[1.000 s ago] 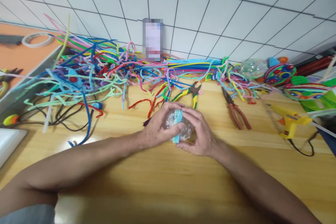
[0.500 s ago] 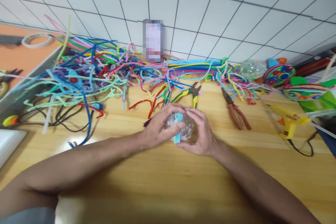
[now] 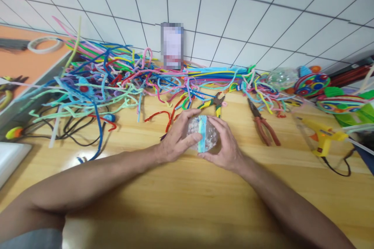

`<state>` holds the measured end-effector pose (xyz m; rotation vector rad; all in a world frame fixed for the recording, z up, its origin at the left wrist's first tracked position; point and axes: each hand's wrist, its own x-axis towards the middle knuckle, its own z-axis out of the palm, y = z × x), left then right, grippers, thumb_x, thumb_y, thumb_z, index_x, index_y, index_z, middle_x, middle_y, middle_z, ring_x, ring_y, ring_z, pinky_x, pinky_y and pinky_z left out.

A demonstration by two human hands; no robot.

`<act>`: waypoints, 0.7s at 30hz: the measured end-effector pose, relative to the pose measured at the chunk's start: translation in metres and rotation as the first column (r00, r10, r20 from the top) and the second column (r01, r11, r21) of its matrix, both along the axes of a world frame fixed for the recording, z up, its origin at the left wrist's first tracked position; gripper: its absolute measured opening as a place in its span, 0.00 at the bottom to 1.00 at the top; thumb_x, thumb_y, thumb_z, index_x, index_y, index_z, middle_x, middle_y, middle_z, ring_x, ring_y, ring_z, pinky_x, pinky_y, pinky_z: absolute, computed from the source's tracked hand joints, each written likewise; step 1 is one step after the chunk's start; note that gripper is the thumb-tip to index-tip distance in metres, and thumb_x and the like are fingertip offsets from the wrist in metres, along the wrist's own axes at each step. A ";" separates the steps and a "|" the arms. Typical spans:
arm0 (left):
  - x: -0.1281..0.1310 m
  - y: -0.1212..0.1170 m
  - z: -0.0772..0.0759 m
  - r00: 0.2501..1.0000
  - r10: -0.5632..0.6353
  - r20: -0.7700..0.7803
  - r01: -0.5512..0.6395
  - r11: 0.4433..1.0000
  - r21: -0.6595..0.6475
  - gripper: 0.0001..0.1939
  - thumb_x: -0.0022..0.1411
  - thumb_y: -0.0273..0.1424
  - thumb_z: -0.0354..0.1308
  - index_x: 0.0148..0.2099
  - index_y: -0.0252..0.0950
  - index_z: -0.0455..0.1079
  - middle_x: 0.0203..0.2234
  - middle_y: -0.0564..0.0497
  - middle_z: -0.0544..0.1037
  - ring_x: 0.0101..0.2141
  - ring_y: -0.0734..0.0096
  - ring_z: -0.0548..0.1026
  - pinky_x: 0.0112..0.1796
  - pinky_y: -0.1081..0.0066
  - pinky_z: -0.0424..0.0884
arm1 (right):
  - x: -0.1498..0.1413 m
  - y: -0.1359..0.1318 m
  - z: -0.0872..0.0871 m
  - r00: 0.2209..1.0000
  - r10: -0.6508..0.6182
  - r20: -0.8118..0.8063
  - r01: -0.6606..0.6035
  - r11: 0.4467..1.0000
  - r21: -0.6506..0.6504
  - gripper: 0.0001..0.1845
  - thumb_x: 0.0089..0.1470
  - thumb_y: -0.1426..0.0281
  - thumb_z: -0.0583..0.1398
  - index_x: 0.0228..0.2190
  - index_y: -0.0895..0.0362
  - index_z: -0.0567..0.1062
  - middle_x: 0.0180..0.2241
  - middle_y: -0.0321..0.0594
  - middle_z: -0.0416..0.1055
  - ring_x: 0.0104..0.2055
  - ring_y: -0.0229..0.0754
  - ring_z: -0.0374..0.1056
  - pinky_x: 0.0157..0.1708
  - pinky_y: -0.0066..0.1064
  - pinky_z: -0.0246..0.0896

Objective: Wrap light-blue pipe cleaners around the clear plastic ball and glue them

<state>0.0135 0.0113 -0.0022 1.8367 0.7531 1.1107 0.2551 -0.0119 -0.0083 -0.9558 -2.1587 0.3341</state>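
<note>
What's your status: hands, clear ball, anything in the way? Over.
Left hand and right hand cupped around clear ball. Blue strip across ball. Green-and-yellow-handled pliers just beyond hands, not touching ball.

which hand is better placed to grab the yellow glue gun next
Likely the right hand: it is nearer the glue gun, while the left hand is farther, beyond the clear ball. Both hands hold the ball, though.
</note>
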 end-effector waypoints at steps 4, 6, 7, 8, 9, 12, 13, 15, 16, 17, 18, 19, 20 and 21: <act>0.002 0.001 -0.004 0.995 0.079 -0.056 -0.068 0.981 0.184 0.37 0.76 0.50 0.60 0.78 0.44 0.55 0.71 0.36 0.66 0.73 0.45 0.64 0.72 0.43 0.62 | 0.002 0.007 -0.007 0.973 -0.180 -0.147 0.168 0.981 -0.093 0.54 0.57 0.50 0.73 0.74 0.49 0.56 0.69 0.57 0.66 0.72 0.64 0.65 0.69 0.62 0.68; 0.004 0.003 -0.007 0.987 0.127 -0.099 -0.099 0.964 0.246 0.37 0.77 0.48 0.60 0.78 0.44 0.54 0.73 0.35 0.65 0.74 0.46 0.62 0.73 0.42 0.60 | 0.002 0.012 -0.013 0.944 -0.263 -0.199 0.232 0.959 -0.164 0.52 0.59 0.50 0.73 0.73 0.50 0.57 0.70 0.57 0.64 0.74 0.62 0.63 0.71 0.60 0.66; 0.005 0.004 -0.009 0.980 0.152 -0.127 -0.116 0.960 0.255 0.36 0.77 0.47 0.59 0.79 0.43 0.53 0.73 0.35 0.65 0.74 0.46 0.62 0.73 0.42 0.59 | 0.002 0.014 -0.015 0.935 -0.289 -0.206 0.251 0.949 -0.192 0.51 0.60 0.49 0.72 0.73 0.50 0.58 0.70 0.57 0.64 0.75 0.62 0.62 0.72 0.60 0.65; 0.006 0.006 -0.010 0.973 0.173 -0.155 -0.131 0.959 0.250 0.35 0.78 0.47 0.58 0.79 0.43 0.53 0.74 0.35 0.65 0.74 0.46 0.62 0.73 0.41 0.59 | 0.002 0.016 -0.016 0.931 -0.304 -0.201 0.262 0.942 -0.210 0.50 0.60 0.49 0.71 0.73 0.50 0.58 0.71 0.57 0.63 0.75 0.61 0.62 0.72 0.59 0.64; 0.007 0.007 -0.012 0.966 0.186 -0.181 -0.141 0.962 0.234 0.35 0.79 0.47 0.56 0.79 0.42 0.53 0.74 0.35 0.66 0.74 0.45 0.63 0.73 0.41 0.59 | 0.002 0.017 -0.017 0.932 -0.310 -0.188 0.268 0.939 -0.217 0.50 0.60 0.49 0.71 0.73 0.51 0.57 0.71 0.57 0.63 0.75 0.61 0.62 0.73 0.60 0.64; 0.007 0.009 -0.016 0.957 0.189 -0.222 -0.153 0.974 0.169 0.36 0.79 0.50 0.55 0.79 0.41 0.54 0.72 0.35 0.69 0.71 0.43 0.68 0.70 0.41 0.64 | 0.002 0.017 -0.018 0.943 -0.309 -0.125 0.284 0.941 -0.185 0.54 0.57 0.49 0.73 0.73 0.52 0.56 0.70 0.59 0.64 0.75 0.62 0.63 0.72 0.62 0.64; 0.007 0.009 -0.016 0.957 0.184 -0.224 -0.152 0.977 0.153 0.37 0.78 0.51 0.56 0.79 0.41 0.54 0.71 0.36 0.70 0.70 0.43 0.70 0.69 0.41 0.65 | 0.002 0.016 -0.017 0.945 -0.308 -0.106 0.288 0.942 -0.171 0.56 0.56 0.49 0.74 0.73 0.52 0.56 0.70 0.59 0.64 0.74 0.63 0.64 0.72 0.62 0.65; 0.006 0.009 -0.015 0.958 0.184 -0.221 -0.156 0.978 0.141 0.35 0.78 0.50 0.57 0.78 0.41 0.56 0.70 0.36 0.72 0.68 0.43 0.71 0.68 0.42 0.66 | 0.003 0.015 -0.016 0.948 -0.307 -0.086 0.291 0.943 -0.159 0.58 0.55 0.51 0.75 0.74 0.53 0.54 0.71 0.61 0.64 0.74 0.64 0.64 0.71 0.62 0.66; 0.006 0.009 -0.014 0.958 0.188 -0.215 -0.160 0.977 0.140 0.34 0.78 0.49 0.57 0.77 0.41 0.57 0.70 0.37 0.73 0.68 0.44 0.72 0.68 0.42 0.67 | 0.004 0.015 -0.016 0.949 -0.303 -0.084 0.286 0.944 -0.165 0.58 0.55 0.52 0.75 0.74 0.54 0.54 0.71 0.61 0.64 0.74 0.64 0.64 0.71 0.61 0.66; 0.005 0.010 -0.012 0.961 0.188 -0.205 -0.162 0.977 0.138 0.32 0.79 0.48 0.56 0.76 0.40 0.59 0.69 0.37 0.74 0.67 0.45 0.73 0.67 0.43 0.68 | 0.006 0.015 -0.016 0.952 -0.294 -0.085 0.276 0.945 -0.177 0.59 0.55 0.52 0.75 0.75 0.54 0.54 0.71 0.61 0.64 0.75 0.64 0.64 0.72 0.61 0.66; 0.005 0.010 -0.010 0.963 0.185 -0.194 -0.161 0.978 0.135 0.29 0.79 0.45 0.55 0.74 0.39 0.61 0.67 0.37 0.75 0.65 0.46 0.74 0.65 0.45 0.70 | 0.008 0.016 -0.016 0.956 -0.282 -0.086 0.262 0.946 -0.193 0.59 0.55 0.53 0.75 0.75 0.55 0.54 0.71 0.61 0.64 0.75 0.64 0.63 0.72 0.60 0.65; 0.005 0.011 -0.009 0.965 0.183 -0.186 -0.161 0.979 0.129 0.26 0.80 0.43 0.53 0.72 0.38 0.63 0.63 0.37 0.78 0.62 0.49 0.76 0.63 0.48 0.72 | 0.010 0.017 -0.016 0.960 -0.267 -0.086 0.245 0.946 -0.211 0.58 0.55 0.54 0.75 0.75 0.55 0.54 0.72 0.61 0.64 0.76 0.64 0.62 0.73 0.60 0.65; 0.004 0.013 -0.007 0.966 0.184 -0.184 -0.163 0.979 0.121 0.22 0.80 0.40 0.51 0.70 0.37 0.65 0.59 0.38 0.80 0.57 0.52 0.79 0.59 0.50 0.74 | 0.013 0.018 -0.015 0.964 -0.251 -0.083 0.227 0.947 -0.228 0.58 0.56 0.54 0.74 0.75 0.55 0.54 0.72 0.61 0.64 0.76 0.64 0.62 0.73 0.60 0.64; 0.005 0.014 -0.006 0.962 0.191 -0.197 -0.171 0.979 0.115 0.20 0.79 0.36 0.50 0.67 0.36 0.67 0.55 0.39 0.81 0.52 0.54 0.80 0.56 0.52 0.76 | 0.016 0.019 -0.015 0.969 -0.236 -0.080 0.211 0.947 -0.242 0.57 0.56 0.54 0.74 0.75 0.55 0.54 0.72 0.61 0.64 0.76 0.64 0.62 0.73 0.60 0.64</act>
